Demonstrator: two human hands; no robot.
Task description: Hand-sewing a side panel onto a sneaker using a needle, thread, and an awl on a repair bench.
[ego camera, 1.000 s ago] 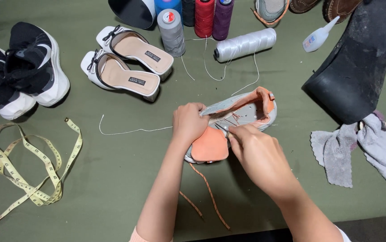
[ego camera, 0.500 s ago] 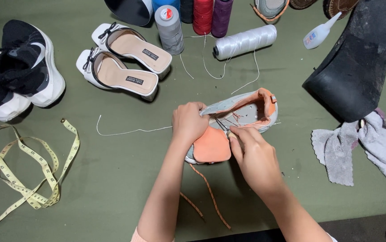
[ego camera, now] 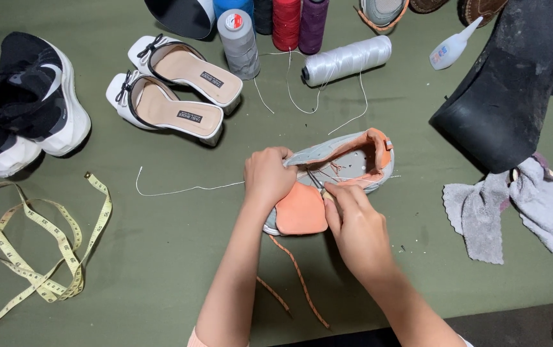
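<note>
The grey-and-orange shoe [ego camera: 334, 173] lies on its side on the green counter [ego camera: 161, 276], at the centre of the working area. The left hand [ego camera: 267, 177] grips its toe end, fingers curled tight over the upper and pressing it down. The right hand [ego camera: 353, 222] sits just below the shoe's opening, thumb and forefinger pinching a thin metal tool [ego camera: 315, 182], probably a needle or awl, whose tip points into the seam beside the orange tongue [ego camera: 301, 211].

Hazards, judged from this position:

- Puncture. The left fingers lie close to the tool tip. A slip through the fabric could drive the point into them.
- Snagging. The white thread [ego camera: 186, 189] runs left from the shoe across the counter; more thread leads up toward the white spool [ego camera: 347, 60]. A pull could roll that spool or tighten a loop.
- Tangling. The orange laces [ego camera: 296, 283] trail below the shoe, under the forearms. An arm movement could drag them and shift the shoe.
- Loss of hold. If the left grip loosens, the shoe may rotate and misdirect the stitch.
</note>
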